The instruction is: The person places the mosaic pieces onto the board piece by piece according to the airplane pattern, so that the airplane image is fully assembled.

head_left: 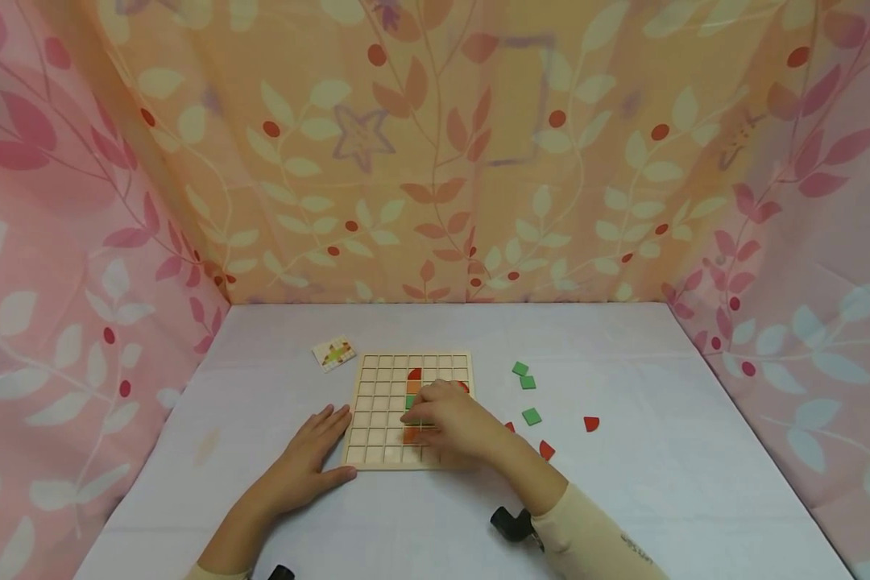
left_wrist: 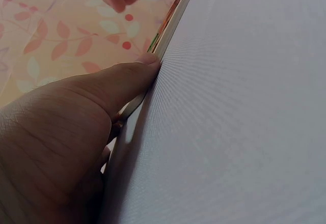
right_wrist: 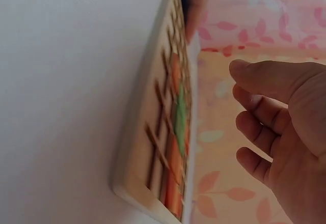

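Observation:
A wooden grid board point(head_left: 373, 396) lies flat on the white table. My left hand point(head_left: 306, 457) rests against its left side, fingers along the edge and thumb at the near corner; the left wrist view shows the thumb point(left_wrist: 122, 81) touching the rim. Above the board hovers my right hand point(head_left: 458, 420), fingers loosely bent. No piece shows between its fingers in the right wrist view. Partly beneath it sit a red quarter-round piece point(head_left: 415, 374), an orange square point(head_left: 413, 387), green pieces point(head_left: 409, 401) and another orange piece point(head_left: 410, 436). The right hand hides other cells.
A small pattern card point(head_left: 334, 354) lies beyond the board's far left corner. Loose green squares point(head_left: 532, 416) and red quarter-round pieces point(head_left: 591, 424) are scattered to the right. Floral cloth walls point(head_left: 435, 242) enclose the table at the back and sides.

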`<state>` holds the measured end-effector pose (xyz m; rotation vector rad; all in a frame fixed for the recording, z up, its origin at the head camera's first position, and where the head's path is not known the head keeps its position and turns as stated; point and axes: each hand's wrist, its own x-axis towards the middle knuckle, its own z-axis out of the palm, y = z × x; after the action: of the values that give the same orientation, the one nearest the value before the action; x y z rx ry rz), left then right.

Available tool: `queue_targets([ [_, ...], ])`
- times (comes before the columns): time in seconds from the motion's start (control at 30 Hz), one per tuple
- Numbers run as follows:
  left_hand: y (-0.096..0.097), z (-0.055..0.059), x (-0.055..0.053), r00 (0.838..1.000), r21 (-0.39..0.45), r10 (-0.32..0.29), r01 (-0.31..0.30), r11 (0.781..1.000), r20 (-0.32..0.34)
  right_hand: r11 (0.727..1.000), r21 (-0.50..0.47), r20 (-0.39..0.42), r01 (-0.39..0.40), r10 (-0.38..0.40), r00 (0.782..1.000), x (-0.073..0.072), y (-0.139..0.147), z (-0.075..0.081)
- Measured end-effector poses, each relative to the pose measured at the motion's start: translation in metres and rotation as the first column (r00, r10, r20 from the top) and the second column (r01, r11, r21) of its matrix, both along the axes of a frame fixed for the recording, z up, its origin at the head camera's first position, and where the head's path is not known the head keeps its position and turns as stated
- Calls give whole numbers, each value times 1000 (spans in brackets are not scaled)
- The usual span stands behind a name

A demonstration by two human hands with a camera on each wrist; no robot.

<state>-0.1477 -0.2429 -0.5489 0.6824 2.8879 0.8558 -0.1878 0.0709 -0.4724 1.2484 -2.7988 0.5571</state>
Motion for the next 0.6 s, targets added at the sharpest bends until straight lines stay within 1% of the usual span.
queue_targets([
  [0.13, 0, 0, 0, 1000, -1, 8, -8, 1000, 17, 999, -28, -40, 24, -25, 999, 0, 18, 16],
  [0.3, -1, -2, -1, 1000, -4, 6, -6, 1000, 18, 995, -83, -75, 60, -66, 995, 5, 51, 30],
  [0.37, -1, -3, -1, 1000, -9, 5, -4, 1000, 16, 993, -87, -75, 86, -93, 993, 6, 66, 33],
  [0.5, -1, -3, -1, 1000, -13, 4, -4, 1000, 11, 983, -68, -58, 170, -174, 983, 8, 95, 34],
  [0.6, -2, -2, -1, 1000, -13, 7, -7, 1000, 9, 975, -91, -39, 202, -206, 978, 10, 113, 34],
])
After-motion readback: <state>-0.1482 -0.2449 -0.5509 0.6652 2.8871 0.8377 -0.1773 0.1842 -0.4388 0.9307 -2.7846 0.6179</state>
